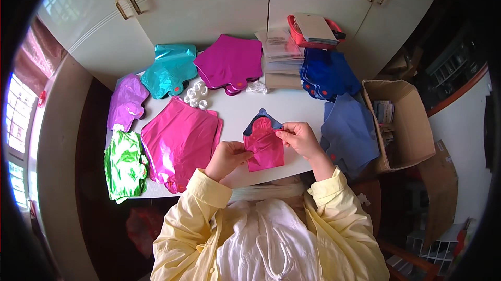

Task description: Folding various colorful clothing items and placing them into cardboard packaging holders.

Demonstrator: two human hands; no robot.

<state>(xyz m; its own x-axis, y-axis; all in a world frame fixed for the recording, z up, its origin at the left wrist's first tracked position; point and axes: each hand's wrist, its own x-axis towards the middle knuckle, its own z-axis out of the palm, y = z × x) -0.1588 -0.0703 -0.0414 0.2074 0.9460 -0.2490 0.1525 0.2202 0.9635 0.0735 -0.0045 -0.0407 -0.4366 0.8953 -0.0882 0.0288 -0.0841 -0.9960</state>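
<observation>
In front of my chest I hold a small folded foil balloon [266, 153], shiny pink with a dark blue top edge and a rounded tab. My left hand [228, 160] pinches its left side low down. At the upper right corner, my right hand [301, 140] grips the blue edge between thumb and fingers. To the left lies a stack of flat pink foil balloons [180, 137]. Behind it is a small heap of white ribbon rolls [196, 94]. A greyish-blue foil stack [350, 130] rests to the right of my right hand.
Around the white table [308, 106] lie green [125, 163], lilac [127, 101], teal [169, 69], magenta [229, 61] and dark blue [329, 72] foil stacks. Clear plastic bags [282, 51] and a red basket [295, 33] stand at the back. An open cardboard box [412, 129] is at right.
</observation>
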